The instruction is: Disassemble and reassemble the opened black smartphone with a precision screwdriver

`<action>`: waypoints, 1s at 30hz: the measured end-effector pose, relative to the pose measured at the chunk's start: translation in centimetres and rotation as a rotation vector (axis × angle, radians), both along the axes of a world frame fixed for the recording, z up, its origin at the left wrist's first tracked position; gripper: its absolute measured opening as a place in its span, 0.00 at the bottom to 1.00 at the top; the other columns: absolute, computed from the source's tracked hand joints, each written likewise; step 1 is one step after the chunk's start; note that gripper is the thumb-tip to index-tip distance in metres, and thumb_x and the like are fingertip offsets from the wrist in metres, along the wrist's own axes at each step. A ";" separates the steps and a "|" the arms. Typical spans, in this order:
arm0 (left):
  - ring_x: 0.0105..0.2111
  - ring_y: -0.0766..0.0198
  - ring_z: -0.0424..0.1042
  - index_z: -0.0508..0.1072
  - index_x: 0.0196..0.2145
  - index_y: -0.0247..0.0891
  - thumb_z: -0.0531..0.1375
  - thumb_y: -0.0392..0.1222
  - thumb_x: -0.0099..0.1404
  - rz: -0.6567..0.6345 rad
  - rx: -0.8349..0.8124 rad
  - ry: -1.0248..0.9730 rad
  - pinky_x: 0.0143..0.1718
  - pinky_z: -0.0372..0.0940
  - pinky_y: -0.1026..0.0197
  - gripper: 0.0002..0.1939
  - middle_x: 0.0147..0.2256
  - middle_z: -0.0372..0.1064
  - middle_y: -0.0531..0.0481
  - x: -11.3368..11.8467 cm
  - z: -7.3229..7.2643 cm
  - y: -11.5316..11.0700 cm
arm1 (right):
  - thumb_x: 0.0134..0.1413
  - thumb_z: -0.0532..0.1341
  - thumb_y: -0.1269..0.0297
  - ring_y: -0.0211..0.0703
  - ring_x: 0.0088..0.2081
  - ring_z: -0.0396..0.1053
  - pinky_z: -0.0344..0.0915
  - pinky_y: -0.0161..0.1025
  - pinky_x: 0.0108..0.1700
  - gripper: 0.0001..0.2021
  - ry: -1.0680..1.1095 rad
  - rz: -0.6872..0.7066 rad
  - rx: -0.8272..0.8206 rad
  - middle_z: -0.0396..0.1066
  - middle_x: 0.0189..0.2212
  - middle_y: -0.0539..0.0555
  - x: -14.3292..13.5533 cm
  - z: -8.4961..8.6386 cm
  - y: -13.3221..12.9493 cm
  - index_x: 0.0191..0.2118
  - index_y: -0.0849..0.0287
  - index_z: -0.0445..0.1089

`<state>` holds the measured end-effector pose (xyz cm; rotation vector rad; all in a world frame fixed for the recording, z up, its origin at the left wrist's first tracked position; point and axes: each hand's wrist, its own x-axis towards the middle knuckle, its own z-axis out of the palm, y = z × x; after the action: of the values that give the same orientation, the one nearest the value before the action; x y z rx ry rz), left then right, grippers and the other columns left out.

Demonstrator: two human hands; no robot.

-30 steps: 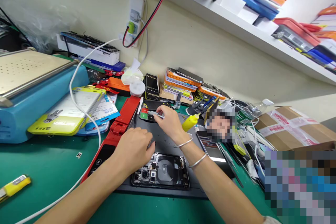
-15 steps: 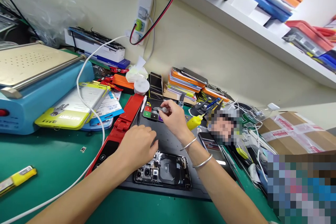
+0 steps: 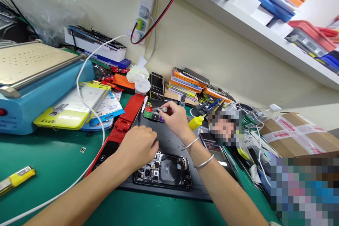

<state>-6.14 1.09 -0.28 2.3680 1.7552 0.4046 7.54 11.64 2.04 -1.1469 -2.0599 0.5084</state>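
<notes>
An opened phone (image 3: 169, 172) lies back side up on a dark work mat (image 3: 173, 134), its camera modules and black inner cover exposed. Just over its upper left part is my left hand (image 3: 140, 144), fingers curled in; whatever they may hold is hidden. Farther back, my right hand (image 3: 175, 118) pinches a small grey screwdriver (image 3: 164, 109) between thumb and fingers. Its far end lies over a holder with red, green and purple squares (image 3: 151, 116). A yellow bottle with a thin nozzle (image 3: 195, 123) stands beside my right wrist.
A red hinged tool (image 3: 123, 125) lies left of the mat, with a white cable (image 3: 79, 81) running past. Farther left stand a blue heating plate (image 3: 45, 102) and yellow packages (image 3: 71, 109). Phones and tools crowd the right, near a cardboard box (image 3: 299, 134).
The screwdriver in my right hand has shifted slightly left and its angle has changed a little. My left hand and the phone stay put; the whole view has moved slightly.
</notes>
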 end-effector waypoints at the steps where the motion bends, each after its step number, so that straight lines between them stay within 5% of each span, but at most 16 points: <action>1: 0.38 0.50 0.77 0.74 0.29 0.38 0.53 0.39 0.69 0.001 -0.001 0.001 0.40 0.67 0.51 0.13 0.31 0.75 0.44 0.0 0.0 0.0 | 0.49 0.62 0.63 0.36 0.24 0.62 0.58 0.34 0.28 0.04 0.008 -0.001 -0.002 0.69 0.23 0.48 0.0 0.0 0.0 0.29 0.57 0.69; 12: 0.38 0.50 0.76 0.73 0.34 0.38 0.51 0.35 0.66 0.059 0.002 -0.021 0.39 0.67 0.51 0.11 0.35 0.76 0.46 -1.1 0.8 0.1 | 0.48 0.64 0.62 0.37 0.27 0.66 0.63 0.36 0.31 0.06 0.165 -0.046 -0.010 0.69 0.24 0.48 0.3 0.6 -0.3 0.28 0.57 0.68; 18: 0.37 0.51 0.75 0.70 0.33 0.40 0.49 0.38 0.66 0.133 0.057 -0.072 0.38 0.65 0.50 0.11 0.33 0.74 0.47 -2.8 0.7 0.6 | 0.67 0.51 0.54 0.33 0.16 0.66 0.63 0.33 0.18 0.09 0.383 0.016 -0.145 0.74 0.28 0.47 3.5 2.7 -4.1 0.40 0.52 0.54; 22: 0.37 0.51 0.75 0.69 0.32 0.41 0.47 0.40 0.64 0.140 0.066 -0.093 0.36 0.64 0.50 0.11 0.33 0.73 0.47 -2.7 -0.1 0.7 | 0.68 0.53 0.61 0.30 0.14 0.63 0.58 0.29 0.15 0.06 0.328 0.161 -0.277 0.74 0.29 0.46 4.8 1.7 -7.0 0.42 0.52 0.52; 26: 0.36 0.51 0.76 0.70 0.32 0.42 0.47 0.43 0.64 0.133 0.090 -0.096 0.33 0.63 0.52 0.13 0.34 0.75 0.48 -2.6 -0.8 0.7 | 0.58 0.62 0.69 0.30 0.20 0.64 0.62 0.29 0.21 0.15 0.117 0.268 -0.153 0.71 0.30 0.45 4.8 0.1 -8.2 0.40 0.52 0.52; 30: 0.33 0.52 0.75 0.72 0.33 0.43 0.47 0.45 0.64 0.124 0.111 -0.082 0.32 0.62 0.52 0.14 0.33 0.76 0.49 -2.7 -0.9 0.7 | 0.58 0.61 0.71 0.31 0.24 0.65 0.65 0.30 0.25 0.15 0.092 0.305 -0.094 0.69 0.30 0.45 4.7 -0.3 -8.1 0.41 0.51 0.51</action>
<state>-8.87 1.77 -1.21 2.2848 1.8939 0.6238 12.26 3.54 1.75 -0.8466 -2.1597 0.7974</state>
